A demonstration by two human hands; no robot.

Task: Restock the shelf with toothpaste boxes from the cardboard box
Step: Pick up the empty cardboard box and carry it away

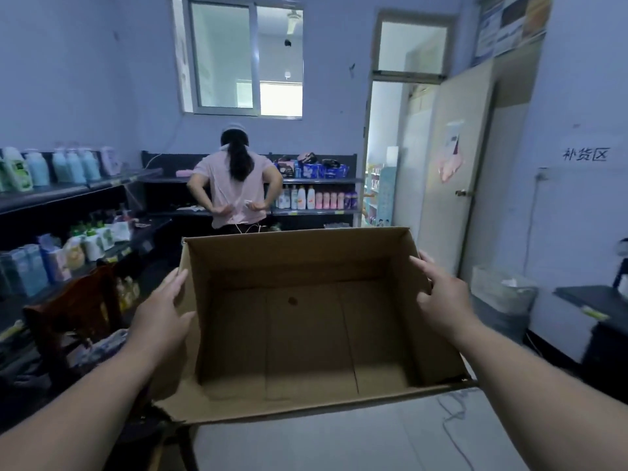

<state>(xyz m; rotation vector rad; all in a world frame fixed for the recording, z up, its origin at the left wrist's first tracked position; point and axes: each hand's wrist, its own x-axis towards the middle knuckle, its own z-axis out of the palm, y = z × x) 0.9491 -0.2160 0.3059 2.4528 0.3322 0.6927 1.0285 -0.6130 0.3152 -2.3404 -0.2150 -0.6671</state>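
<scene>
An open brown cardboard box (pixel 306 328) is held up in front of me, and nothing lies inside it. My left hand (pixel 163 311) grips its left wall, thumb over the rim. My right hand (pixel 438 294) grips the right wall with the fingers curled over the top edge. The dark shelves (pixel 68 195) along the left wall carry bottles and small boxed goods (pixel 37 266); I cannot tell which of them are toothpaste.
A person (pixel 236 188) stands with their back to me at the far shelves (pixel 316 180). A wooden chair (pixel 74 314) is at the lower left. An open door (pixel 452 171), a lined waste bin (pixel 503 294) and a dark cabinet (pixel 598 331) are on the right.
</scene>
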